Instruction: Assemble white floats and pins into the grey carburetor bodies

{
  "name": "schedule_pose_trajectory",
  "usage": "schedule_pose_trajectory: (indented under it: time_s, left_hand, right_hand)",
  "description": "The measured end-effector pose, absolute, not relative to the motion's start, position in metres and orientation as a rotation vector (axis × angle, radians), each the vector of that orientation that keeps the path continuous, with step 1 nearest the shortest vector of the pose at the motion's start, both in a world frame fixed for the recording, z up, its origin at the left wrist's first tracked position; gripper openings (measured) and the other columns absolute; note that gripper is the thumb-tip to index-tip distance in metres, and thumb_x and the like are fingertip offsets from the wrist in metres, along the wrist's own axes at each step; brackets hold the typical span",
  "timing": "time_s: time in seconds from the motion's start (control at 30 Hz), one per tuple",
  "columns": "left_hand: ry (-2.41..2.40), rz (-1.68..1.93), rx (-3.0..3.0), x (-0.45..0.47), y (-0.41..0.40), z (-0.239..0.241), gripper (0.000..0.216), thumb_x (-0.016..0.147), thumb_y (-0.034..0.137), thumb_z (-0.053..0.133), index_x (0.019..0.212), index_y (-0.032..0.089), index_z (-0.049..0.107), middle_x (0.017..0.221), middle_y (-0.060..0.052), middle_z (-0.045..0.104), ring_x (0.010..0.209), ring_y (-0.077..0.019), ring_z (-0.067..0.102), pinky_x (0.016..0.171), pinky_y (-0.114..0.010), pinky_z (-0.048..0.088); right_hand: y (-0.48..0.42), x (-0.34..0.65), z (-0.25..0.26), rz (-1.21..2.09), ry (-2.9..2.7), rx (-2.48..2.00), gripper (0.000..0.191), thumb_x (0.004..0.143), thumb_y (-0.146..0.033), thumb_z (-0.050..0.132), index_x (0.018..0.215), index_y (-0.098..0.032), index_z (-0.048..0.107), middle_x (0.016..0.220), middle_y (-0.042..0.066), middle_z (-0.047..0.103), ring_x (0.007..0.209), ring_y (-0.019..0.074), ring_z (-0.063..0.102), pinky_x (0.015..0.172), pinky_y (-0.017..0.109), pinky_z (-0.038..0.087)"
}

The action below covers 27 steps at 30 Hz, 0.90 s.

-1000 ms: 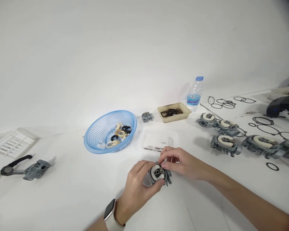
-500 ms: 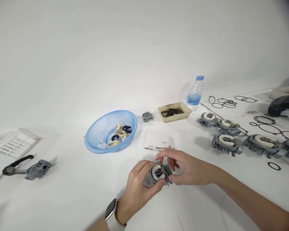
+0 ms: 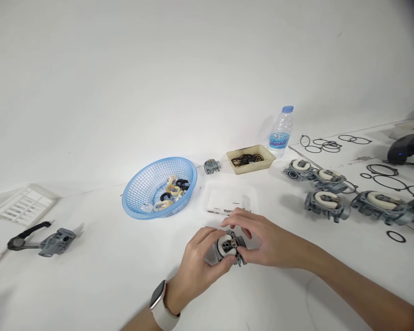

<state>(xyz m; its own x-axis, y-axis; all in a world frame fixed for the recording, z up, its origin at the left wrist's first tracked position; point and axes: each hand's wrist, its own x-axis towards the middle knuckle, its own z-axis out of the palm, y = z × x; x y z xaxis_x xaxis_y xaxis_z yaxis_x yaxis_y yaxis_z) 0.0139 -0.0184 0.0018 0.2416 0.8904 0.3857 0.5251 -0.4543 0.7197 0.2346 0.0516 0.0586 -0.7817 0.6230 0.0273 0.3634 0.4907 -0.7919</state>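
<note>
A grey metal carburetor body with a white C-shaped float on top rests on the white table in front of me. My left hand grips its left side, thumb at the near edge and fingers at the far edge. From the right, my right hand spans the same carburetor, thumb against the metal parts beside the float and index finger curved over the far rim. The other fingers of that hand curl behind it and are partly hidden.
A blue basket holds white, tan and black floats. Nearby are a small carburetor, a tray of black rings, a water bottle and a white block. Several float-fitted carburetors and loose rings lie right; another carburetor lies left.
My right thumb has moved left onto the metal parts by the float, from the carburetor's right edge. My left hand keeps its grip. The view has shifted slightly.
</note>
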Motion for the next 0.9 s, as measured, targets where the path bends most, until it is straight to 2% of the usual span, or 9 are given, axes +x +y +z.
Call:
schedule_pose_trajectory:
  time_s: [0.1,0.27,0.4,0.77,0.9]
  left_hand:
    - [1.278,1.105,2.086,0.0133,-0.0175,0.0027,0.039,0.086,0.023,0.075,0.124,0.024,0.065,0.112,-0.007,0.069,0.100,-0.0240,0.067,0.087,-0.038,0.057]
    - [1.285,1.123,2.087,0.0138,-0.0175,0.0041,0.034,0.087,0.025,0.075,0.121,0.023,0.067,0.114,-0.008,0.070,0.101,-0.0243,0.067,0.088,-0.038,0.058]
    - [1.279,1.113,2.104,0.0144,-0.0178,0.0055,0.036,0.089,0.026,0.073,0.124,0.022,0.066,0.111,-0.009,0.070,0.099,-0.0247,0.068,0.086,-0.038,0.058]
    - [1.308,1.113,2.132,0.0132,-0.0185,0.0025,0.036,0.087,0.024,0.075,0.122,0.023,0.067,0.115,-0.008,0.070,0.101,-0.0239,0.068,0.088,-0.037,0.058]
    - [1.281,1.122,2.155,0.0135,-0.0191,0.0032,0.042,0.087,0.023,0.074,0.128,0.023,0.065,0.114,-0.008,0.070,0.101,-0.0239,0.068,0.087,-0.037,0.058]
  right_hand:
    - [0.0508,0.2337,0.0591,1.219,-2.478,-0.778,0.048,0.079,-0.014,0.065,0.124,-0.030,0.060,0.100,0.000,0.059,0.079,0.0153,0.053,0.072,0.027,0.046]
    - [0.0497,0.2335,0.0569,1.098,-2.436,-0.816,0.048,0.079,-0.014,0.064,0.124,-0.030,0.059,0.108,0.001,0.060,0.077,0.0143,0.052,0.072,0.028,0.047]
    - [0.0492,0.2343,0.0561,1.167,-2.488,-0.770,0.051,0.077,-0.011,0.064,0.125,-0.029,0.060,0.102,0.001,0.060,0.078,0.0153,0.054,0.070,0.026,0.047]
    - [0.0498,0.2334,0.0503,1.058,-2.408,-0.799,0.047,0.079,-0.010,0.061,0.122,-0.029,0.060,0.108,0.002,0.059,0.079,0.0150,0.053,0.073,0.027,0.047]
    - [0.0497,0.2341,0.0544,1.143,-2.465,-0.741,0.051,0.075,-0.010,0.063,0.123,-0.028,0.062,0.101,0.001,0.059,0.079,0.0157,0.054,0.072,0.026,0.048]
